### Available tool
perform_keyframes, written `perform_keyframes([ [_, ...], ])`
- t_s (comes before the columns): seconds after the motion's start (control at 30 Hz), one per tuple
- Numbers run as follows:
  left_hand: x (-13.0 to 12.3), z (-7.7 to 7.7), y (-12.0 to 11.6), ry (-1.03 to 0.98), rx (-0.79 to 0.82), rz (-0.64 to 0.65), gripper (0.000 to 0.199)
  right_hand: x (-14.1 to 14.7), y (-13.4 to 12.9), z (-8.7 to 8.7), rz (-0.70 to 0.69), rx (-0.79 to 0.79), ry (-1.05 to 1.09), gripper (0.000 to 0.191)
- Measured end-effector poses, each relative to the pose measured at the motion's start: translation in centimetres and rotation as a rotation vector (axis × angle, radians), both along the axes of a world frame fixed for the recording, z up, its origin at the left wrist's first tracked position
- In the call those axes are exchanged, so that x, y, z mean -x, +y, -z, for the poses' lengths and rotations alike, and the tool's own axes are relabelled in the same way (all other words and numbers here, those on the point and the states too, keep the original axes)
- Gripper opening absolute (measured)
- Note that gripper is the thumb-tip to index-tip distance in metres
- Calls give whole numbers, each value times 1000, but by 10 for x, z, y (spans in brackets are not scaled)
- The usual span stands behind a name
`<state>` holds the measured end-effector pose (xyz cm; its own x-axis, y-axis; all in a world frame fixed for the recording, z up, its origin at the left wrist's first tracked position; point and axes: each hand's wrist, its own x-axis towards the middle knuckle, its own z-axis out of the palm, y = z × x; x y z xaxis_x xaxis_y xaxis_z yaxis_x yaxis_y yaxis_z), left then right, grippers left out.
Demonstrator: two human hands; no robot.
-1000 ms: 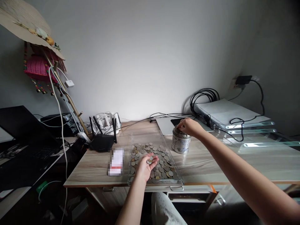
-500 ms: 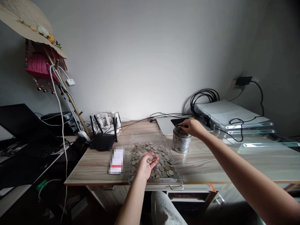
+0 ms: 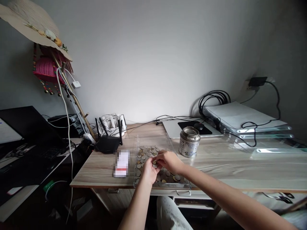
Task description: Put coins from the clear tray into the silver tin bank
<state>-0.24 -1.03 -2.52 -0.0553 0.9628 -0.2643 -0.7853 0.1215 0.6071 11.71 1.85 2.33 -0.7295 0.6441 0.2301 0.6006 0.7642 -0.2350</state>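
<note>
My left hand (image 3: 149, 172) is cupped, palm up, over a clear acrylic tray (image 3: 187, 185), with coins (image 3: 154, 163) lying in it. My right hand (image 3: 169, 161) reaches across from the right, its fingertips pinched together at the coins in the left palm. The fingers partly hide what they grip. Many loose coins (image 3: 142, 156) are spread over the tray's floor beneath both hands. To the right of the tray stands a round patterned tin (image 3: 189, 145) with a slot in its metal lid; neither hand touches it.
A phone (image 3: 122, 164) lies left of the tray, with a black router (image 3: 107, 143) behind it. Beyond the tin are a black mouse (image 3: 198, 126) on a pad and a silver laptop (image 3: 171, 127). Stacked clear trays (image 3: 261, 137) and cables (image 3: 214, 99) occupy the right side.
My right hand has left the tin's lid and moved left and down to my left palm. The tin's slotted lid is now uncovered. The view has shifted slightly.
</note>
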Motion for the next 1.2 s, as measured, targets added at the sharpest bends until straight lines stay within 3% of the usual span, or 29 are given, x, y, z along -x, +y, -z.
perform_keyframes([
  [0.07,0,-1,-1,7,-6,7,12,-6,4,-5,-29,-18,50,21],
  [0.17,1,-1,-3,12,-7,64,14,-29,18,-27,-19,-95,183,22],
  [0.27,2,-1,-4,29,12,55,17,-66,45,-58,176,-244,327,25],
  [0.37,2,0,-4,67,21,-9,20,-105,77,-78,463,-342,307,21],
  [0.43,2,1,-3,89,18,-24,18,-124,94,-79,565,-294,191,17],
  [0.57,2,4,-3,120,-2,2,5,-139,112,-66,542,-154,38,18],
  [0.73,2,5,-2,218,-21,32,10,-134,111,-64,548,-159,11,18],
  [0.87,2,3,-2,263,-56,73,23,-112,88,-68,552,-333,183,23],
  [0.93,1,2,-2,275,-71,123,29,-92,66,-61,437,-292,246,24],
  [1.07,0,1,-3,307,-57,147,34,-46,21,-30,38,17,214,27],
  [1.2,-1,2,-2,321,-43,149,37,-20,4,-5,-80,117,221,24],
])
